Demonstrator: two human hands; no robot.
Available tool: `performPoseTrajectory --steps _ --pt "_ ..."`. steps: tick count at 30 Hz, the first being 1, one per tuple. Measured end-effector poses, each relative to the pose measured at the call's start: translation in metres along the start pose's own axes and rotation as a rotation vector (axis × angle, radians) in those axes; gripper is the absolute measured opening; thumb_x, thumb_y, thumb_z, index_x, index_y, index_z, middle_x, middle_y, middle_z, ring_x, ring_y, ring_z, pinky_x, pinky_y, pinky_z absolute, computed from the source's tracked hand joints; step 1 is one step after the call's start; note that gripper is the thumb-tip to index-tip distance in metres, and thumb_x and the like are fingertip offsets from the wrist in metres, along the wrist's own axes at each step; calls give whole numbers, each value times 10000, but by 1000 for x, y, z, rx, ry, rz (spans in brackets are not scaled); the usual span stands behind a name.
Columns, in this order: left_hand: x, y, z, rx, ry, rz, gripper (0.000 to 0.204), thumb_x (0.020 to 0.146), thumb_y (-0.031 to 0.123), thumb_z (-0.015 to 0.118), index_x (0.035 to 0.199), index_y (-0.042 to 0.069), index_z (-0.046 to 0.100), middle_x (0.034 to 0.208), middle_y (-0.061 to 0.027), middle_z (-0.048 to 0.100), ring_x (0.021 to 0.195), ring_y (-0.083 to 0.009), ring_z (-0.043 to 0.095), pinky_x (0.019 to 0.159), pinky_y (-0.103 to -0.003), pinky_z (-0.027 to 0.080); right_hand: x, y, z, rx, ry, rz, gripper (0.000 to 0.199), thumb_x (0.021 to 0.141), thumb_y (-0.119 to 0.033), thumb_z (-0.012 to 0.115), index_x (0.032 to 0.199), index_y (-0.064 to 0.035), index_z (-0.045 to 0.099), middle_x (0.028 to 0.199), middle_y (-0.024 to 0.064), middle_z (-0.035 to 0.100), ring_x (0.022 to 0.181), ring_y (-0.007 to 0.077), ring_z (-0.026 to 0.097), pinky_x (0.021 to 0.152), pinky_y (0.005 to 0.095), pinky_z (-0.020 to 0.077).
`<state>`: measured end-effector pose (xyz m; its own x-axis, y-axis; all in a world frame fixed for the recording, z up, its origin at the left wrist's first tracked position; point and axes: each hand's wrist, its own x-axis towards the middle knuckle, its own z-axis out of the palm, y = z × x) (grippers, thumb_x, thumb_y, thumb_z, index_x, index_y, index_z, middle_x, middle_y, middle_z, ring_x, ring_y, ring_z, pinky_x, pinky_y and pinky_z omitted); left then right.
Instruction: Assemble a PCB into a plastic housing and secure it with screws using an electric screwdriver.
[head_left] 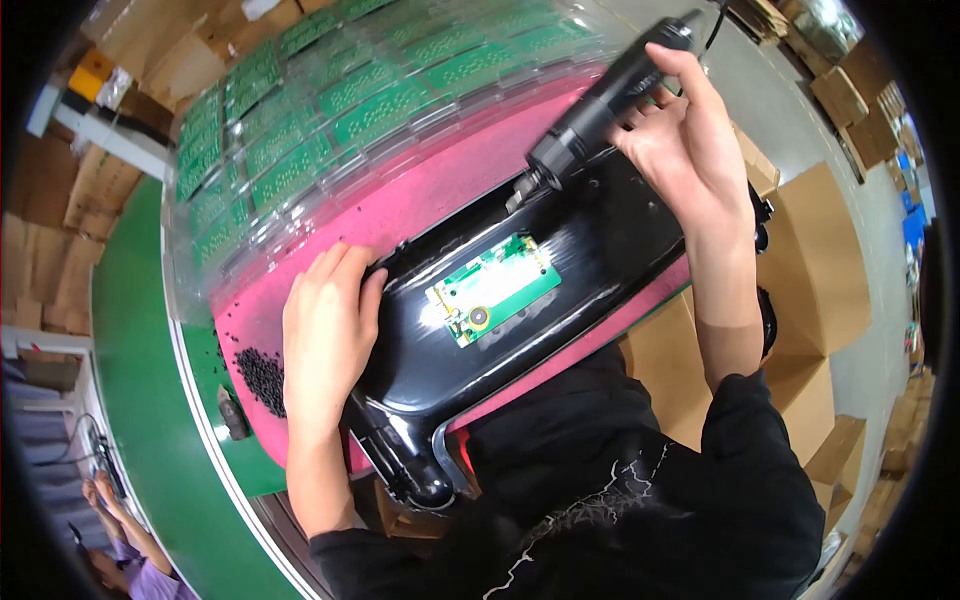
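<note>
A long glossy black plastic housing [600, 240] lies at a slant across a pink mat [420, 180] in front of me. In its middle is a green circuit board [505, 285] with a small round part near its left end. My right hand [690, 140] grips a black electric screwdriver [610, 100], tilted with its tip down at the housing's far edge. I cannot tell whether the tip touches a screw. At the housing's left end, my left hand [330, 315] has its fingers curled over the edge, the thumb against it; the fingertips are partly hidden.
Small black screws [262, 380] lie heaped on the mat beside my left wrist. A small dark tool-like piece [232, 413] sits on the green table [130, 280]. Clear trays [350, 130] of green boards stand behind. To the right is an open cardboard box [810, 260]. Another person's hands [105, 495] show lower left.
</note>
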<state>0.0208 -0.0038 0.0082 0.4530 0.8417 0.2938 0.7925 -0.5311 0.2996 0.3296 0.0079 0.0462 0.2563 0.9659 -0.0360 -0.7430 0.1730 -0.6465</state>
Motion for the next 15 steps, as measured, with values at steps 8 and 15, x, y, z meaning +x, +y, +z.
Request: performPoseTrajectory --steps 8,15 --pt "0 2 -5 11 -150 -94 192 868 162 662 870 -24 610 815 -209 598 799 -440 588 666 -477 460 -50 -48 -46 -177 -50 -508 356 909 -93 620 1217 -14 458 1040 61 527 984 161 528 854 417 485" --pt "-38 30 -54 19 271 75 128 900 -30 600 1018 -69 631 909 -140 661 816 -196 630 769 -300 507 -71 -125 -233 -825 618 -1198 327 862 -12 612 1146 -34 450 1005 51 486 911 114 475 830 284 426"
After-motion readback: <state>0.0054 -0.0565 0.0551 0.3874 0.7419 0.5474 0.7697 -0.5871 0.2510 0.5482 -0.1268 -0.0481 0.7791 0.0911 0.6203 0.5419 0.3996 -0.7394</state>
